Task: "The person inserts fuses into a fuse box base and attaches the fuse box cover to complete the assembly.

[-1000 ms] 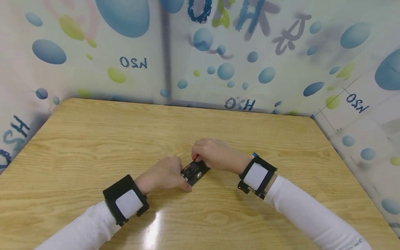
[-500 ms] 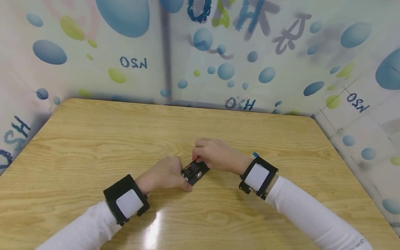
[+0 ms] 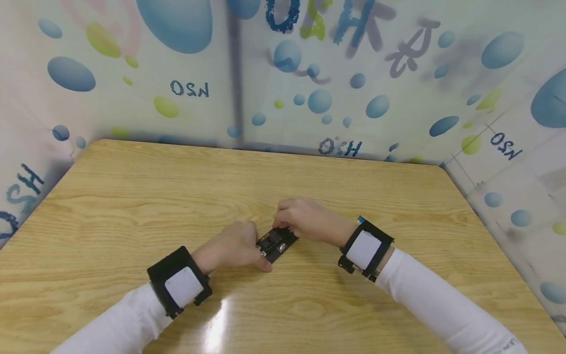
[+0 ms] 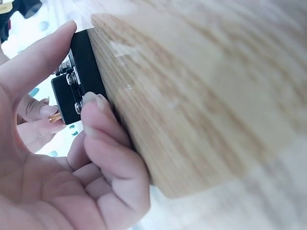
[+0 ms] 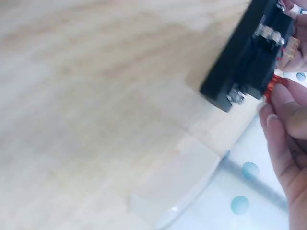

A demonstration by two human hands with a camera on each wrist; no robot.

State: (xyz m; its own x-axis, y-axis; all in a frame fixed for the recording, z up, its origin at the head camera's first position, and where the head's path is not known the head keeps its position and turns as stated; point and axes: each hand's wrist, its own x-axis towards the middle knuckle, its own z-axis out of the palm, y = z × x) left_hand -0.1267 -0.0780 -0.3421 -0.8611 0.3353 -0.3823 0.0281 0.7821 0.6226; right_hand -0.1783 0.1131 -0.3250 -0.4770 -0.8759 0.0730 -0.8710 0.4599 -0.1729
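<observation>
A small black electrical block (image 3: pixel 275 244) with metal screw terminals lies near the middle of the table, set at a slant. My left hand (image 3: pixel 234 246) grips its near left end between thumb and fingers; the left wrist view shows the thick black base (image 4: pixel 88 67) edge-on. My right hand (image 3: pixel 307 219) is at the far right end. In the right wrist view, thumb and fingertips pinch a small red piece (image 5: pixel 273 87) at the block's upper face. Copper-coloured metal (image 4: pixel 56 117) sticks out from the block. The right fingers hide part of the far end.
The wood-grain table (image 3: pixel 177 196) stretches around both hands. Behind it rises a wall covering (image 3: pixel 336 128) printed with blue and green bubbles. Both wrists wear black straps with white pads (image 3: pixel 183 286).
My right hand has shifted very slightly to the right, and a bit more of the block's far end shows beneath it. The left hand and the block stay in place.
</observation>
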